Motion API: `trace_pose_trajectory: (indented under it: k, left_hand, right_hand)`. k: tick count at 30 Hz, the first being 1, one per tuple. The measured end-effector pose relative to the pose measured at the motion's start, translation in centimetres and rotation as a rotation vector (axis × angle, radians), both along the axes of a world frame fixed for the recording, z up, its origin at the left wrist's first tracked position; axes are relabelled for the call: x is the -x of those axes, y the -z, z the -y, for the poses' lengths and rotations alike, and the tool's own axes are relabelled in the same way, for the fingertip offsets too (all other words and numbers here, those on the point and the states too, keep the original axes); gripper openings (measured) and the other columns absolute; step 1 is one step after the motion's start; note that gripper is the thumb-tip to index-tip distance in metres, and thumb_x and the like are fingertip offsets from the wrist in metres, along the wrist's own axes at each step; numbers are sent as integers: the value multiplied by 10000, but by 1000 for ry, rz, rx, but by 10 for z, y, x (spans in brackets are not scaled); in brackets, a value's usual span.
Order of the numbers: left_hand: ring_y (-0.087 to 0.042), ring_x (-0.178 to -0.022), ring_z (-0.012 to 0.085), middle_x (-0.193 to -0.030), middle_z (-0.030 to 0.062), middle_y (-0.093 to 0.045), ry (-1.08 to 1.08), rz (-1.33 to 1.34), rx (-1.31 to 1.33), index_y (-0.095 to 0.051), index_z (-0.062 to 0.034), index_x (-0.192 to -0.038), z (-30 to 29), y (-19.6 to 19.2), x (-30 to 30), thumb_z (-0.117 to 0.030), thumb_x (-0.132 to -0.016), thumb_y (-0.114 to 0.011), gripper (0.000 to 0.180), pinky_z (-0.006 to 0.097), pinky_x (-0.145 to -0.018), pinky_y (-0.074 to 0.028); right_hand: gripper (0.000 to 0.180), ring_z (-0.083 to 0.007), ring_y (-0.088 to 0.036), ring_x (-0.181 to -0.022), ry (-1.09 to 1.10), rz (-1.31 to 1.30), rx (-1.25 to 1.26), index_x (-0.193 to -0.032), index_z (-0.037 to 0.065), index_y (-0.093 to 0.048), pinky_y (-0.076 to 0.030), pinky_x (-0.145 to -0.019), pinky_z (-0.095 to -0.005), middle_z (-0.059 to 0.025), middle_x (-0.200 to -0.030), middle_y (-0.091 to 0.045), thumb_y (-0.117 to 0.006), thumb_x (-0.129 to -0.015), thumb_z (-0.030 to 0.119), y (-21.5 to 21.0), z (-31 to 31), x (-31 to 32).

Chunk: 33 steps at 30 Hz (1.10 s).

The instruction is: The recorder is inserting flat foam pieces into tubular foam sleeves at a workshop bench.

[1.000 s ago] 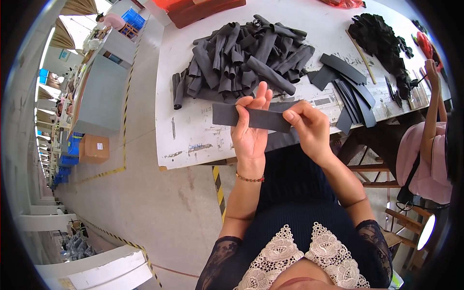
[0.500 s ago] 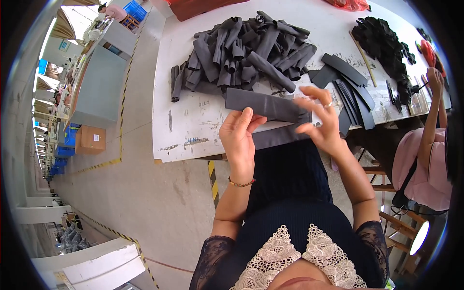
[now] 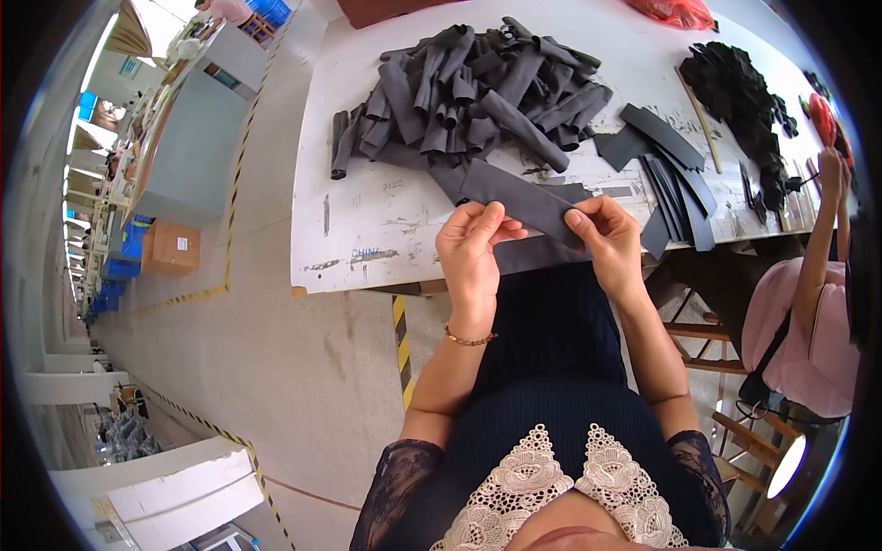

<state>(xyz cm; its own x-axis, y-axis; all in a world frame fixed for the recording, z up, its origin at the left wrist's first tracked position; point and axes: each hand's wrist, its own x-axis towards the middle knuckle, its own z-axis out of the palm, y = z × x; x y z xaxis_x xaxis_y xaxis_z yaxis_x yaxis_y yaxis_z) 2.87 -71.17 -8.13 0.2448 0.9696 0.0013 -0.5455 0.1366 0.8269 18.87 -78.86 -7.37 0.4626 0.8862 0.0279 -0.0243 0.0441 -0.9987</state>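
A dark grey strip of sheet material (image 3: pixel 520 195) is stretched between my two hands above the near edge of the table. My left hand (image 3: pixel 470 241) is closed, with thumb and fingers pinching the strip's lower edge. At the strip's right end my right hand (image 3: pixel 610 241) grips it between thumb and curled fingers. A second dark grey strip (image 3: pixel 542 256) lies below it along the table edge, partly hidden by my hands. Just beyond the strip is a heap of rolled dark grey pieces (image 3: pixel 432 87).
On the white table (image 3: pixel 322 248), flat dark strips (image 3: pixel 678 188) lie fanned at the right. Farther right are a wooden stick (image 3: pixel 700 119), a black fabric pile (image 3: pixel 735 92) and a red plastic bag (image 3: pixel 675 11). A person in pink (image 3: pixel 795 340) sits at the right.
My right hand has moved down and closed on the right end of the strip. The strip now slants down to the right; its far left end has shifted rightward.
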Motion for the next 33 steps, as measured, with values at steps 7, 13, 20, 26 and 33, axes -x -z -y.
trace_pose_trajectory:
  k: [7, 13, 20, 26, 33]
  left_hand:
    - [-614, -642, 135, -778, 75, -634, -114, -39, -31, -629, 19, -869, -12, -8, 10, -105, -873, -700, 143, 302, -607, -576]
    - [-611, -628, 134, -756, 69, -636, -8, 11, 62, -643, 19, -892, -18, 1, 21, -127, -854, -727, 173, 283, -599, -558]
    - [-625, -635, 163, -732, 79, -633, -77, 49, 91, -640, 32, -870, -16, -3, 28, -120, -878, -695, 162, 295, -585, -553]
    - [-642, -662, 201, -746, 100, -633, 74, 110, 77, -631, 49, -920, -19, -1, 30, -192, -933, -632, 242, 329, -603, -569]
    - [-656, -647, 204, -747, 122, -647, 192, -12, 119, -618, 41, -864, 4, 0, 9, -224, -904, -675, 274, 329, -567, -581]
  right_hand:
    - [137, -34, -514, -615, -1, 23, -1, -887, 28, -635, -413, -524, -194, 25, -718, -593, -691, -893, 154, -5, 3, -5]
    - [142, -38, -534, -653, -53, -22, -55, -883, 22, -628, -434, -544, -202, 23, -741, -600, -694, -890, 148, -6, 6, 4]
    - [143, -61, -551, -659, -86, -58, -23, -899, 5, -635, -463, -557, -218, -5, -768, -616, -693, -888, 135, -8, 7, 6]
    - [157, -73, -559, -667, -69, -77, 3, -901, -6, -640, -474, -556, -227, -18, -782, -623, -693, -886, 141, -10, 7, 3]
    - [163, -75, -553, -649, -64, -110, 7, -893, -3, -633, -455, -540, -225, -19, -767, -615, -692, -888, 149, -12, 2, 5]
